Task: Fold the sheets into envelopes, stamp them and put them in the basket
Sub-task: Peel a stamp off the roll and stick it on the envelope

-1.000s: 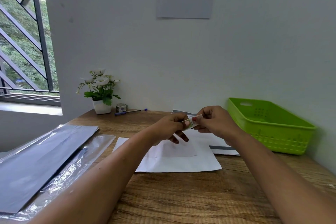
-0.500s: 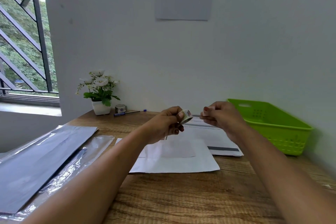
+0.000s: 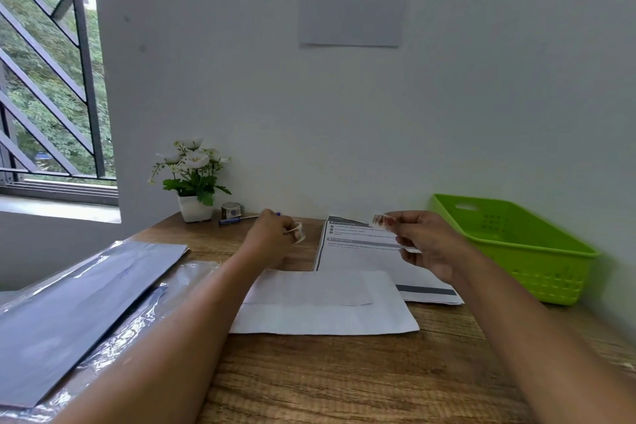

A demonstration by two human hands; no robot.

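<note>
A white folded sheet, shaped like an envelope (image 3: 323,303), lies flat on the wooden desk (image 3: 344,375) in front of me. My left hand (image 3: 272,237) is closed around a small roll of stamp stickers (image 3: 298,231), low over the desk behind the envelope. My right hand (image 3: 423,241) is raised further right, pinching a single peeled stamp (image 3: 380,219) between thumb and fingertips. The green basket (image 3: 516,251) stands at the right against the wall; I see nothing inside it.
A printed instruction sheet (image 3: 358,251) lies under my right hand. Dark sheets in clear plastic (image 3: 79,306) cover the desk's left side. A potted white flower (image 3: 192,182), another sticker roll (image 3: 231,209) and a blue pen (image 3: 237,219) sit at the back.
My hands have pulled apart: the right one came away to the right with a stamp torn off, and the left one carried the roll left and down toward the desk.
</note>
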